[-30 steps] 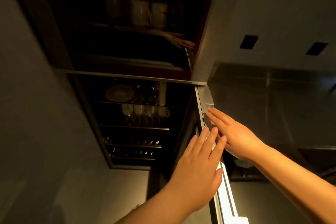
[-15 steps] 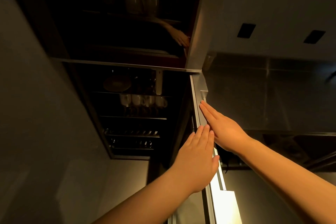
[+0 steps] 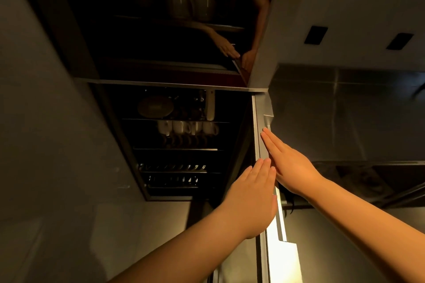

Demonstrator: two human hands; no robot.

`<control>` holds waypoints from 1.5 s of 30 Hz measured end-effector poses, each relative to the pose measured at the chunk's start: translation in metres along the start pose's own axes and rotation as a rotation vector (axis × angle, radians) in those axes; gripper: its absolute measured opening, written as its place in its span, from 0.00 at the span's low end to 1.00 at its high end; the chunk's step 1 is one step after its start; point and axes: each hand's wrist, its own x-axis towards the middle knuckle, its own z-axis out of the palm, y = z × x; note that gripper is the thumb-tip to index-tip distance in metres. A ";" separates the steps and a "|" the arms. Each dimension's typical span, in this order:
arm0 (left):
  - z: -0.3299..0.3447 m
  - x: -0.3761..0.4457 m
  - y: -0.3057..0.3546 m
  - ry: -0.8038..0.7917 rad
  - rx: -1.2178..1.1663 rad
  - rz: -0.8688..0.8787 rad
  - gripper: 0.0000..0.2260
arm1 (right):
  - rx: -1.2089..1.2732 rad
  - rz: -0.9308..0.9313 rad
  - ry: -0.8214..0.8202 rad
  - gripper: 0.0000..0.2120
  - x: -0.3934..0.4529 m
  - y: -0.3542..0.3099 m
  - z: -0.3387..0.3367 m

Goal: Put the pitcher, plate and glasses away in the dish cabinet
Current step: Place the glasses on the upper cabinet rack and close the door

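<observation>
Both hands are lying flat, fingers straight and together, on the grey metal edge of the cabinet door [image 3: 259,145]: the left hand [image 3: 250,197] below, the right hand [image 3: 292,165] above. Inside the dark dish cabinet [image 3: 119,135], a round plate [image 3: 156,106] is sitting on the top rack, with white cups [image 3: 187,127] hanging beneath it.

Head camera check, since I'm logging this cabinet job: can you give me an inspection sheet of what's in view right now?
Surface: nothing seen; no counter or table in view.
Job's things: dish cabinet stands open; a plate on its upper rack, a row of white cups below it. Pitcher and glasses cannot be told apart in the dark.
Clutter: pale jugs show dimly in the glossy panel above.
Hands: left hand and right hand both flat, fingers straight, against the cabinet door edge.
Cables: nothing seen.
Surroundings: dim kitchen, steel hood to the right, two dark ceiling vents.
</observation>
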 end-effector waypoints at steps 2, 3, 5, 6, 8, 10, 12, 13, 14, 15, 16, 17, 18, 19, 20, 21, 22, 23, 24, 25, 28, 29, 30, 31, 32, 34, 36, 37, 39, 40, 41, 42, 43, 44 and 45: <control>-0.005 -0.004 -0.008 -0.020 0.008 -0.008 0.26 | -0.007 0.013 0.036 0.37 0.003 -0.008 0.005; -0.007 -0.007 -0.012 -0.032 0.019 -0.012 0.26 | -0.013 0.016 0.053 0.37 0.004 -0.013 0.007; -0.012 -0.011 -0.019 -0.043 0.034 -0.029 0.27 | -0.027 0.018 0.068 0.36 0.008 -0.021 0.010; -0.015 -0.013 -0.023 -0.043 0.035 -0.042 0.27 | -0.034 0.014 0.073 0.36 0.011 -0.026 0.011; -0.021 -0.018 -0.033 -0.044 0.044 -0.058 0.27 | -0.047 0.003 0.093 0.35 0.017 -0.035 0.011; -0.026 -0.023 -0.043 -0.059 0.066 -0.066 0.27 | -0.055 -0.007 0.105 0.32 0.023 -0.043 0.012; -0.030 -0.027 -0.054 -0.070 0.076 -0.078 0.27 | -0.070 -0.017 0.108 0.30 0.031 -0.052 0.012; -0.032 -0.029 -0.060 -0.069 0.086 -0.081 0.27 | -0.081 -0.020 0.107 0.30 0.034 -0.056 0.012; -0.033 -0.031 -0.066 -0.067 0.101 -0.084 0.28 | -0.092 -0.020 0.107 0.29 0.038 -0.060 0.013; -0.035 -0.034 -0.072 -0.063 0.114 -0.089 0.28 | -0.100 -0.019 0.107 0.29 0.042 -0.064 0.014; -0.037 -0.035 -0.078 -0.058 0.124 -0.098 0.29 | -0.102 -0.014 0.105 0.29 0.046 -0.068 0.016; -0.038 -0.036 -0.085 -0.056 0.135 -0.107 0.29 | -0.101 -0.007 0.102 0.30 0.050 -0.072 0.018; -0.040 -0.036 -0.092 -0.053 0.149 -0.115 0.29 | -0.098 -0.001 0.101 0.30 0.055 -0.077 0.020; -0.041 -0.037 -0.099 -0.050 0.163 -0.124 0.29 | -0.097 0.003 0.102 0.30 0.060 -0.081 0.021; -0.042 -0.036 -0.105 -0.049 0.178 -0.133 0.29 | -0.100 0.007 0.105 0.30 0.064 -0.085 0.022; -0.042 -0.036 -0.111 -0.048 0.196 -0.140 0.29 | -0.106 0.014 0.108 0.29 0.069 -0.090 0.023; -0.042 -0.036 -0.118 -0.042 0.214 -0.146 0.29 | -0.112 0.024 0.112 0.28 0.073 -0.094 0.024; -0.041 -0.036 -0.124 -0.030 0.229 -0.155 0.28 | -0.119 0.037 0.117 0.28 0.078 -0.098 0.025; -0.040 -0.035 -0.130 -0.013 0.241 -0.168 0.28 | -0.124 0.050 0.125 0.28 0.082 -0.103 0.027; -0.040 -0.034 -0.135 0.005 0.251 -0.185 0.28 | -0.127 0.063 0.135 0.28 0.086 -0.107 0.028; -0.037 -0.029 -0.150 0.054 0.283 -0.242 0.29 | -0.115 0.093 0.158 0.29 0.100 -0.118 0.032; -0.036 -0.028 -0.155 0.071 0.293 -0.254 0.29 | -0.116 0.093 0.164 0.29 0.104 -0.121 0.033; -0.035 -0.027 -0.161 0.097 0.305 -0.259 0.29 | -0.124 0.089 0.167 0.30 0.109 -0.124 0.035; -0.033 -0.026 -0.168 0.130 0.315 -0.258 0.29 | -0.134 0.083 0.169 0.30 0.114 -0.125 0.036; -0.031 -0.025 -0.175 0.164 0.321 -0.256 0.29 | -0.146 0.075 0.169 0.31 0.118 -0.126 0.039; -0.028 -0.023 -0.190 0.221 0.328 -0.251 0.30 | -0.170 0.060 0.167 0.32 0.126 -0.126 0.043; -0.027 -0.020 -0.205 0.259 0.358 -0.235 0.32 | -0.187 0.040 0.177 0.33 0.134 -0.125 0.047; -0.026 -0.019 -0.212 0.270 0.381 -0.239 0.33 | -0.195 0.021 0.189 0.32 0.137 -0.123 0.049; -0.025 -0.014 -0.223 0.279 0.416 -0.262 0.32 | -0.222 -0.027 0.204 0.33 0.144 -0.119 0.051; -0.025 -0.012 -0.227 0.279 0.430 -0.273 0.31 | -0.235 -0.052 0.198 0.34 0.148 -0.114 0.053; -0.027 -0.009 -0.230 0.285 0.445 -0.279 0.30 | -0.243 -0.078 0.188 0.34 0.152 -0.109 0.056; -0.029 -0.005 -0.232 0.300 0.458 -0.281 0.29 | -0.247 -0.106 0.179 0.34 0.156 -0.103 0.059; -0.029 -0.002 -0.233 0.307 0.441 -0.293 0.29 | -0.250 -0.136 0.168 0.34 0.159 -0.097 0.063; -0.028 0.002 -0.233 0.317 0.405 -0.316 0.30 | -0.255 -0.174 0.152 0.33 0.163 -0.089 0.067; -0.026 0.004 -0.235 0.316 0.388 -0.331 0.30 | -0.270 -0.208 0.138 0.33 0.166 -0.084 0.070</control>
